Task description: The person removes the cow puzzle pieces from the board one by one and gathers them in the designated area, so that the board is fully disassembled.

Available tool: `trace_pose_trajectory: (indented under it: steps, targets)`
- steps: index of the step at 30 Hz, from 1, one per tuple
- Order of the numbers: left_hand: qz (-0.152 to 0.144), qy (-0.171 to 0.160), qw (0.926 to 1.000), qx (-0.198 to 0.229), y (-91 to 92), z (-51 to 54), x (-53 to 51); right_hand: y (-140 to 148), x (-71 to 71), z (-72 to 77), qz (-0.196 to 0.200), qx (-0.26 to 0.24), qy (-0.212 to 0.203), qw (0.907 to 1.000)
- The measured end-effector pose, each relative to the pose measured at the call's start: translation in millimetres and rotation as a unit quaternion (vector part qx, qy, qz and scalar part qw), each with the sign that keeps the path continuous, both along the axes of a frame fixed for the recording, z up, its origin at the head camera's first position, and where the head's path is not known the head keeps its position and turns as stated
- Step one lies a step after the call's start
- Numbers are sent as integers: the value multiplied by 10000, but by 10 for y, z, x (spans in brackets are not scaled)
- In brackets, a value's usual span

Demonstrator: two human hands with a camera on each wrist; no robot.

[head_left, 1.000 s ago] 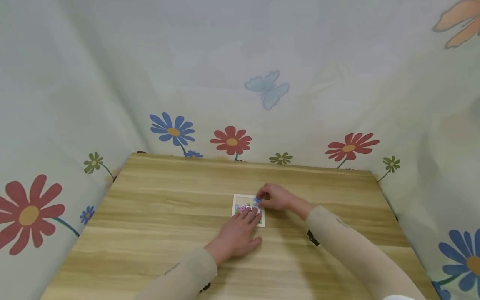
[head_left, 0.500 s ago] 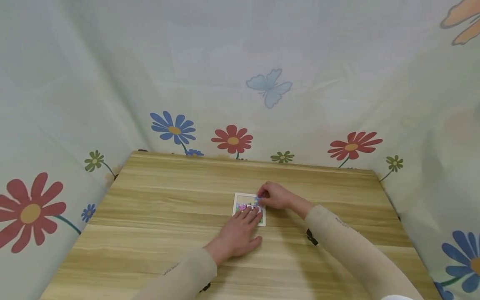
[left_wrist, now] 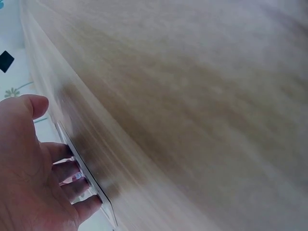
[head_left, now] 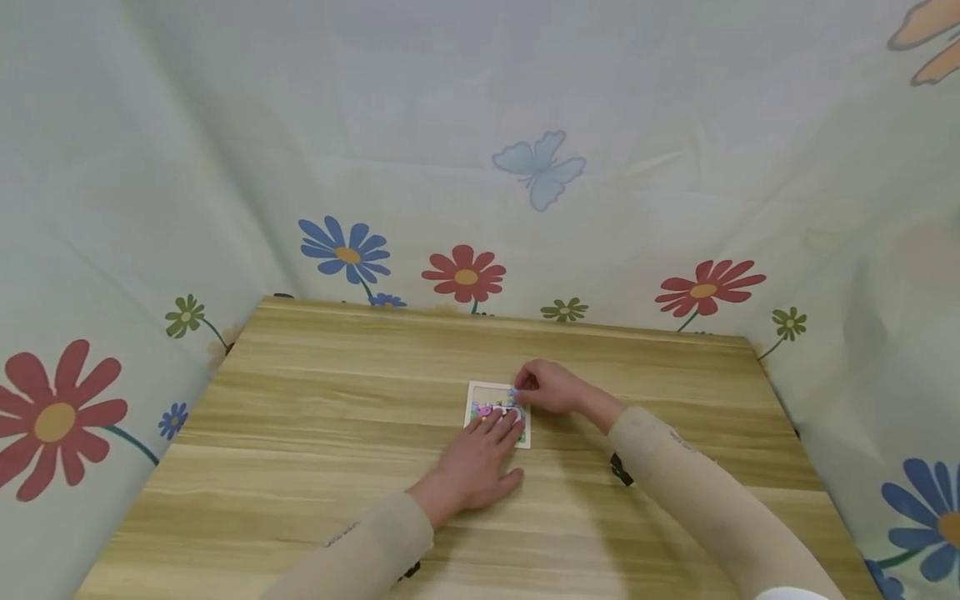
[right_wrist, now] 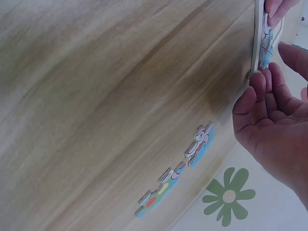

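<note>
A small jigsaw puzzle tray [head_left: 491, 384] with a white border lies on the wooden table. My left hand [head_left: 477, 465] rests on its lower part, fingers extended and thumb spread to the side. Under and around those fingers shows a picture with a pink cartoon figure [head_left: 483, 410]. At the tray's upper right corner, my right hand [head_left: 551, 387] has its fingers bent and holds a blue puzzle piece [head_left: 513, 395] by the edge. The right wrist view shows that piece [right_wrist: 266, 54] at the tray between thumb and fingers. Its seating is partly hidden.
In the right wrist view, loose puzzle pieces [right_wrist: 198, 144] lie on the table [right_wrist: 120, 96] beyond the right hand. A pale curtain [head_left: 375, 125] printed with flowers and a butterfly surrounds the table's back and sides.
Both hands stay almost in place on the tray, with the right fingers still at the upper right corner. The head view has tilted slightly.
</note>
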State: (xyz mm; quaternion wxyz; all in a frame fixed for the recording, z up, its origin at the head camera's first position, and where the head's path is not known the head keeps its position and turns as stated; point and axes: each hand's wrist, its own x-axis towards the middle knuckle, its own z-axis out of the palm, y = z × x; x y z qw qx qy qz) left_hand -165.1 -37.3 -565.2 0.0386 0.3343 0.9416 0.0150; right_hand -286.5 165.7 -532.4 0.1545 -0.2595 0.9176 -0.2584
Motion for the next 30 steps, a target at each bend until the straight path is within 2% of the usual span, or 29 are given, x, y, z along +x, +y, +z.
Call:
trace_pose_trajectory:
  steps: [5,15,21,26,30]
  targets:
    - [13,20,10000,-34,-2,2,-3,9,-21,-10,-5,-68,-78,9999]
    - [-71,90,9999,-8,-9,-9,-1,48,-132,-46,280,-178,-191,9993]
    - [-66,20,10000,33,3,-7,1,96,-180,17,412,-449,-469,9970]
    - [-32,50,10000,24,-7,-14,3,202,-201,85,510,-746,-388,9951]
    - [-10,-3,10000,42,-10,-20,2,393,-201,160,488,-1055,-261,9929]
